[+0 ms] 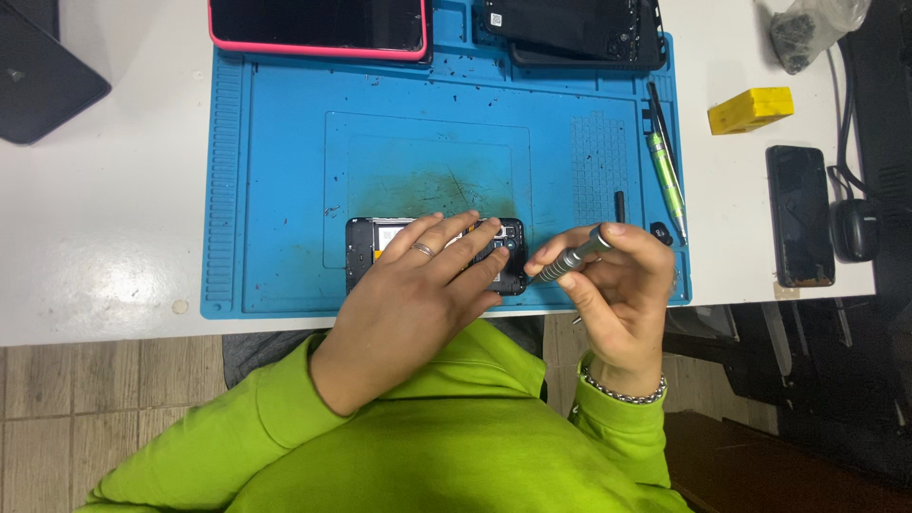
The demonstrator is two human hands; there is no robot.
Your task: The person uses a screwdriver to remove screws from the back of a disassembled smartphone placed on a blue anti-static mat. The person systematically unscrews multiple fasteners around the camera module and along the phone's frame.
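The scene is brightly and evenly lit from overhead. A soft white glare patch sits on the desk (114, 256) at the left, where the glossy surface mirrors the lamp. Shadows are short and faint, pooled just under the left hand (423, 285) and right hand (617, 285). The blue repair mat (285, 171) looks saturated and matte, with no hot spots. The lower right corner, below the desk edge, falls into deep darkness with little detail. Focus is sharp across the middle; the fingers show only slight softness. Straight edges bend a little toward the corners.
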